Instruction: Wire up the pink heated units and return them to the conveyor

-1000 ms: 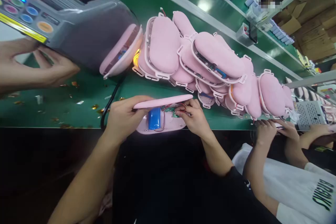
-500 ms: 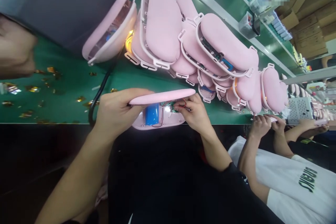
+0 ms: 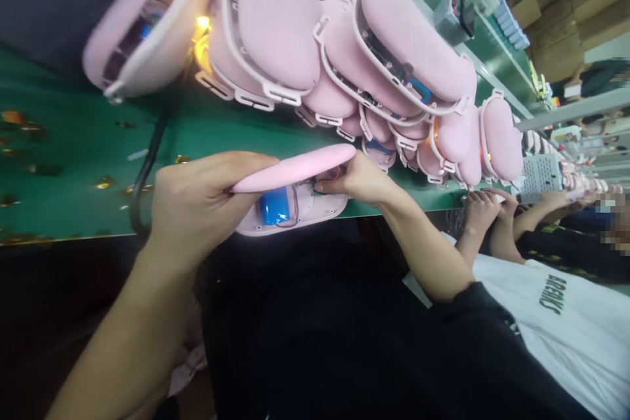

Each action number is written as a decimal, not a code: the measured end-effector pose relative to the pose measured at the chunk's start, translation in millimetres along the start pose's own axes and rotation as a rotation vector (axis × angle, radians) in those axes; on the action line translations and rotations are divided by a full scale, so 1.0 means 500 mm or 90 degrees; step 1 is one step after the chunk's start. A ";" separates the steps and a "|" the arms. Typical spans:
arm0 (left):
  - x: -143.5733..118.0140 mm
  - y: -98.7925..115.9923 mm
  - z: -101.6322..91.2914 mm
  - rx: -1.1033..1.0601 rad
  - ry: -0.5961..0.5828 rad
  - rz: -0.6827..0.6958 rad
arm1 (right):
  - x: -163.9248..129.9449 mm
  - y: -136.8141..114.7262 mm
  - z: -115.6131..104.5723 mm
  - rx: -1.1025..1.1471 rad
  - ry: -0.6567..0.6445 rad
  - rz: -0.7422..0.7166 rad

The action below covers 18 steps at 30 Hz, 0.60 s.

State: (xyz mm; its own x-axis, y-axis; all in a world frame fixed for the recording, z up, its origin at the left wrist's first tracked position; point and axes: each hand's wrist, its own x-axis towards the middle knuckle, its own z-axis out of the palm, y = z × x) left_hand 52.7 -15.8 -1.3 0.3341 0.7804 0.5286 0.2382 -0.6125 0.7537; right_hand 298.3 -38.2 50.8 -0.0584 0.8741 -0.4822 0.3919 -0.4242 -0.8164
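Through the head camera I see the pink case at the near edge of the green table (image 3: 231, 128), just in front of the body. I cannot tell if it rests on the table or is only held. Its long axis goes from left to right, slightly slanting, so the right end lies higher in my view and points toward the far right. The upper shell (image 3: 295, 169) is seen almost on its edge, and it slants more than the lower shell (image 3: 319, 211), whose inside faces up to me. In the left half of this lower shell sits a blue block (image 3: 274, 207), with a dark wire beside it.

My left hand (image 3: 189, 193) is closed around the left end of the upper shell; if it also grips the lower one, I cannot say. My right hand (image 3: 363, 177) is at the right end, fingers bent in between the two shells, near thin reddish wires. I cannot tell whether it pinches them. Beyond lies a pile of pink cases (image 3: 413, 39).
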 end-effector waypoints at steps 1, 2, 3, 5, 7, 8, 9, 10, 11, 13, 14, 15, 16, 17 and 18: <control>0.002 0.003 -0.001 0.008 -0.005 0.004 | 0.005 -0.001 0.000 0.021 -0.004 0.006; 0.005 0.006 -0.003 0.017 -0.010 0.008 | 0.008 0.001 0.000 0.034 -0.006 0.006; 0.007 0.007 -0.004 0.024 -0.014 0.010 | 0.005 0.004 -0.001 0.036 -0.004 0.001; 0.008 0.005 -0.004 0.014 -0.018 0.015 | -0.019 0.011 0.003 0.004 0.029 -0.021; 0.008 -0.003 -0.003 -0.016 -0.013 0.031 | -0.062 0.016 0.014 -0.071 0.147 -0.074; 0.007 -0.008 -0.002 -0.029 -0.010 0.043 | -0.087 0.018 0.023 -0.114 0.227 -0.120; 0.007 -0.012 -0.001 -0.035 -0.008 0.056 | -0.109 0.019 0.035 -0.153 0.301 -0.177; 0.006 -0.016 -0.001 -0.035 -0.008 0.068 | -0.127 0.020 0.049 -0.181 0.351 -0.231; 0.006 -0.019 0.000 -0.031 -0.010 0.078 | -0.138 0.019 0.064 -0.206 0.374 -0.271; 0.005 -0.020 -0.001 -0.024 -0.012 0.084 | -0.138 0.012 0.096 -0.261 0.354 -0.284; 0.004 -0.019 -0.002 -0.022 -0.012 0.084 | -0.128 0.007 0.110 -0.294 0.337 -0.266; 0.004 -0.017 -0.003 -0.020 -0.012 0.082 | -0.116 0.001 0.122 -0.328 0.331 -0.244; 0.003 -0.014 -0.003 -0.019 -0.011 0.079 | -0.103 -0.004 0.130 -0.357 0.329 -0.227; 0.003 -0.012 -0.004 -0.018 -0.011 0.076 | -0.092 -0.007 0.134 -0.375 0.327 -0.219; 0.003 -0.010 -0.004 -0.017 -0.011 0.074 | -0.084 -0.008 0.134 -0.378 0.325 -0.221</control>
State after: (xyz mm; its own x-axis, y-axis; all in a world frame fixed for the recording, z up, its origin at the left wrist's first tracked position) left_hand 49.9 -11.3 -3.7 0.3734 0.7017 0.6068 0.1727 -0.6952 0.6977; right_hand 237.8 -89.3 53.0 0.1000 0.9915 0.0829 0.8524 -0.0424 -0.5212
